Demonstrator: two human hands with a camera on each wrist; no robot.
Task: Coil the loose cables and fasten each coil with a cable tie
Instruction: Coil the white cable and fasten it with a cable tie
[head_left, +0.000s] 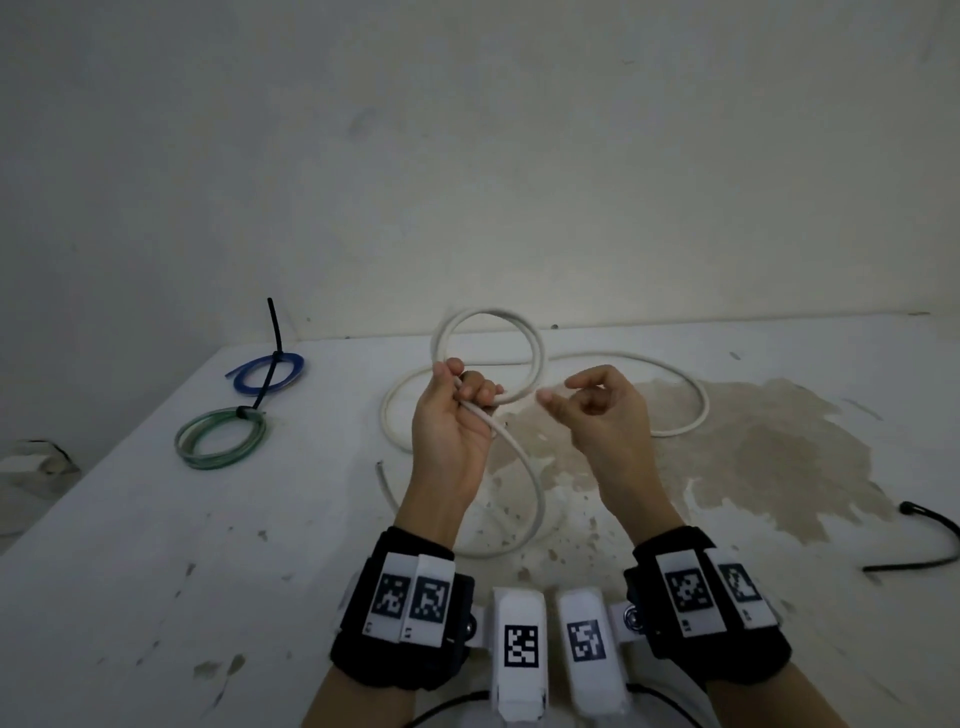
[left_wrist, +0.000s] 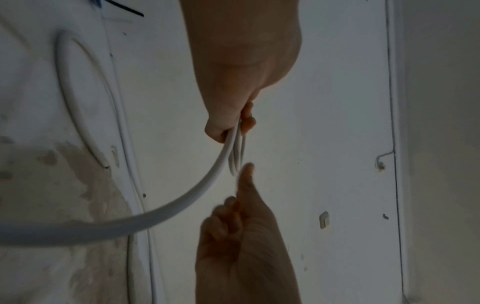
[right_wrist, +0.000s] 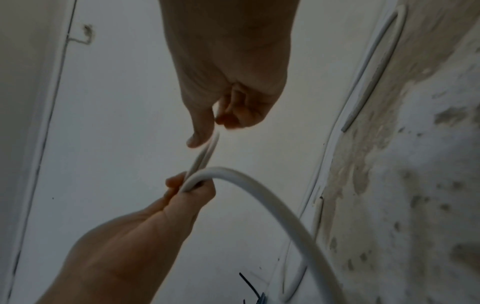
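A long white cable sprawls in wide curves over the white table. My left hand is raised above the table and grips the cable in its fist, with a small loop standing up above it. The left wrist view shows two or three strands running out of that fist. My right hand hovers just right of the loop with its fingers loosely curled. Its thumb lies beside the loop's edge, and no pinch shows. The cable's free end lies on the table.
At the back left lie a blue coil and a green coil, each fastened with a black tie. A loose black tie lies at the right edge. A brown stained patch covers the table's right half. A wall stands behind.
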